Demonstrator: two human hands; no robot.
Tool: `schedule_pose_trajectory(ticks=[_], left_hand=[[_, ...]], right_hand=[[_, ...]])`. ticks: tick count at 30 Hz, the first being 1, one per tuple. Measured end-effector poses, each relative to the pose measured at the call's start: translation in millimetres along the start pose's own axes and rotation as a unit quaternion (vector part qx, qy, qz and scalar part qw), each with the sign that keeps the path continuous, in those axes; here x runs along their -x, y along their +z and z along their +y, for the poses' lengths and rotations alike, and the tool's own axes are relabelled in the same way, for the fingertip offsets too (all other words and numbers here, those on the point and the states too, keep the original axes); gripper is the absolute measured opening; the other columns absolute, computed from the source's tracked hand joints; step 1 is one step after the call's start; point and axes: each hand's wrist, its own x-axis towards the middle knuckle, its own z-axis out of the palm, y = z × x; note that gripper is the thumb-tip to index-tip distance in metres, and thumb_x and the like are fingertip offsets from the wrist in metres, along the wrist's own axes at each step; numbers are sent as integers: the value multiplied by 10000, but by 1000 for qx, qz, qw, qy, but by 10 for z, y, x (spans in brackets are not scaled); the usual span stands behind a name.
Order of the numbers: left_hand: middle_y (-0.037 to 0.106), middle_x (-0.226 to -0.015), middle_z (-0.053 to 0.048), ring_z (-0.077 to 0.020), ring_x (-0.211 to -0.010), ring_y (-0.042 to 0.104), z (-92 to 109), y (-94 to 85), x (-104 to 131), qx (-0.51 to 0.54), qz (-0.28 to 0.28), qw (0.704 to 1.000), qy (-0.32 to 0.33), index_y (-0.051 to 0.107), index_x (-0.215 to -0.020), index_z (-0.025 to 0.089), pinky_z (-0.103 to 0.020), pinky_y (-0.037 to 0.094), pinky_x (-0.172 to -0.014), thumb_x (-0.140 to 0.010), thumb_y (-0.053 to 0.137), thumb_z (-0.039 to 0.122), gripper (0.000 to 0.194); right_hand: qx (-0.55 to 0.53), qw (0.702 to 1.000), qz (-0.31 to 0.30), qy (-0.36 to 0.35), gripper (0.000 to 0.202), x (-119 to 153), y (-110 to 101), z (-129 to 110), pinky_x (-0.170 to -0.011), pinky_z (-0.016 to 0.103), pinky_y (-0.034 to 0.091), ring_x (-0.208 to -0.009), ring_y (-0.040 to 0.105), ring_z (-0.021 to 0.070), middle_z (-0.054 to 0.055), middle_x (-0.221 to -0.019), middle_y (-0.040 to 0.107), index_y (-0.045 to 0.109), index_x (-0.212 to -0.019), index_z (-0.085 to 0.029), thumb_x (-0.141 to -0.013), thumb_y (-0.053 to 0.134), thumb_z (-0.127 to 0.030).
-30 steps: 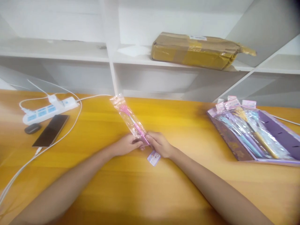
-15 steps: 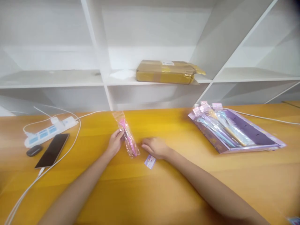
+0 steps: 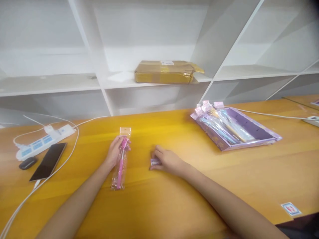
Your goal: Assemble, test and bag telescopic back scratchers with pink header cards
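My left hand is closed on a clear plastic bag near its upper end. Inside lies a pink back scratcher with a claw-like head, a thin metallic shaft and a pink handle. The bag points roughly toward me, its header flap at the far end. To the right, my right hand rests low over the table, thumb and fingers closed around a small purple printed card. Part of the card is hidden by the fingers.
A purple open box at right holds several bagged items. On the left are a power strip, a phone, a dark earbud-type case and white cables. A taped carton sits on the shelf behind.
My left hand has drawn the bagged back scratcher nearer and turned it more upright in view. My right hand has picked at the card, which lay beside it, and now grips it. The view shifted slightly.
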Motion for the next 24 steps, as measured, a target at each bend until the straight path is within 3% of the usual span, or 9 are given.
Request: schedule_pose_trajectory(ticks=[2, 6, 10, 12, 15, 17, 22, 24], left_hand=[[772, -958, -45, -144, -686, 716, -57, 53, 38, -20, 1, 1000, -10, 678, -1020, 171, -244, 519, -646, -859, 803, 477, 368], [762, -1041, -49, -142, -684, 705, -144, 116, 31, -61, 1, 998, -33, 686, -1034, 173, -249, 515, -604, -835, 825, 443, 363], [755, -1002, -47, -152, -665, 701, -149, 93, -36, -47, 0, 997, -65, 686, -1007, 164, -267, 548, -605, -800, 850, 420, 368], [752, -971, -44, -157, -668, 699, -143, 72, -63, -40, 2, 996, -75, 692, -1020, 165, -263, 554, -599, -791, 860, 409, 374], [746, -939, -47, -161, -688, 699, -136, 57, -86, -40, 9, 996, -81, 711, -986, 168, -260, 570, -602, -798, 861, 416, 345], [742, -948, -52, -151, -689, 688, -129, 64, -88, -44, 3, 996, -80, 726, -939, 168, -258, 580, -614, -814, 848, 421, 308], [732, -953, -43, -153, -718, 686, -122, 99, -69, -50, -10, 997, -65, 717, -952, 182, -275, 587, -666, -828, 821, 369, 247], [733, -960, -33, -164, -738, 700, -139, 97, -61, -63, -16, 997, -51, 688, -1010, 194, -294, 586, -697, -808, 834, 340, 288]], right_hand=[[7, 1000, 8, -6, 543, -28, 41, 66, -682, 302, 495, -748, 642, 166, 89, -1185, 628, 614, -1127, -205, -879, 754, -668], [18, 1000, 12, -1, 585, -13, -50, 113, -723, 324, 509, -801, 657, 190, 116, -1202, 631, 603, -1182, -187, -914, 690, -699], [9, 998, -5, -58, 703, 18, -179, 141, -776, 341, 503, -893, 655, 220, 127, -1240, 622, 607, -1264, -193, -859, 706, -760], [-17, 998, 1, -57, 611, 9, -186, 180, -740, 313, 475, -843, 634, 187, 99, -1204, 634, 635, -1185, -202, -856, 756, -702], [-61, 998, 18, -24, 378, -20, -143, 244, -655, 271, 397, -723, 562, 131, 35, -1016, 641, 619, -914, -205, -905, 787, -543], [-89, 996, 28, -16, 383, -33, -118, 275, -624, 263, 353, -683, 518, 119, 8, -900, 614, 557, -807, -208, -919, 786, -494], [-196, 980, 43, 0, 253, -42, -177, 325, -646, 249, 378, -680, 520, 122, -6, -819, 613, 587, -912, -204, -1033, 638, -421], [-221, 974, 37, 2, 215, -46, -238, 348, -678, 245, 411, -718, 548, 124, -1, -853, 628, 628, -997, -197, -997, 691, -403]])
